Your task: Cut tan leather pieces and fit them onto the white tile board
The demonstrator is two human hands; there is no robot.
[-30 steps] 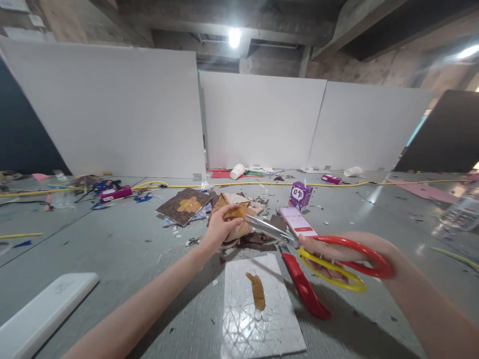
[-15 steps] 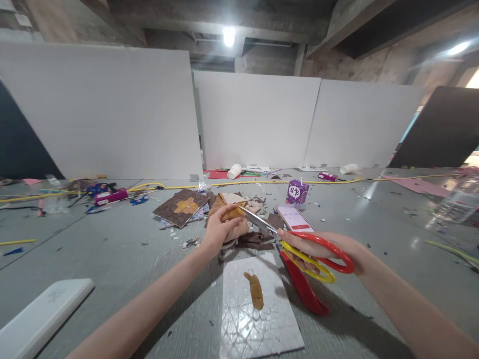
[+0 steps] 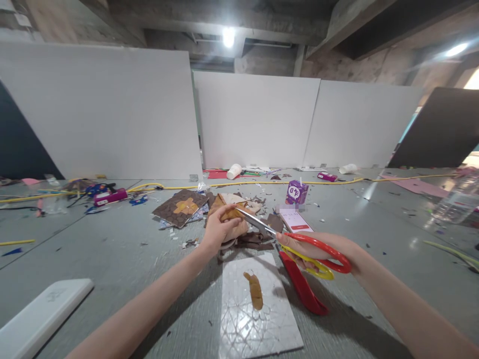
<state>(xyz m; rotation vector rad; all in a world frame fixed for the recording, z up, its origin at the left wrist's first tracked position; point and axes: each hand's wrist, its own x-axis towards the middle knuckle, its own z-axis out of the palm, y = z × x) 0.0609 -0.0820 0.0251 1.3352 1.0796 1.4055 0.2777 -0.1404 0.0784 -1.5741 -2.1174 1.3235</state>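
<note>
In my right hand (image 3: pixel 305 247) are scissors (image 3: pixel 258 223) with one red and one yellow handle, the fingers wrapped through the loops. Their blades point left and reach my left hand (image 3: pixel 218 227). Its fingers pinch a thin mustard-brown piece of material (image 3: pixel 231 213), which looks like leather or cloth, at the blade tips. Dark brown scraps (image 3: pixel 256 241) lie beneath. Nearer to me is a white board (image 3: pixel 243 329) with a cracked-line pattern and a mustard-brown cutout (image 3: pixel 256 291) on it. A red strip-shaped object (image 3: pixel 303 284) lies beside the board, under the scissors.
A brown patterned square (image 3: pixel 168 207) with a mustard shape lies left of the scraps. Beyond my right hand are a phone (image 3: pixel 295 219) and a purple drink carton (image 3: pixel 297 192). A white slab (image 3: pixel 48 314) is at the lower left. A yellow cable (image 3: pixel 254 183) crosses behind.
The scissor handles have come slightly closer together, and the blades have shifted a little left at the material. My left hand keeps its hold.
</note>
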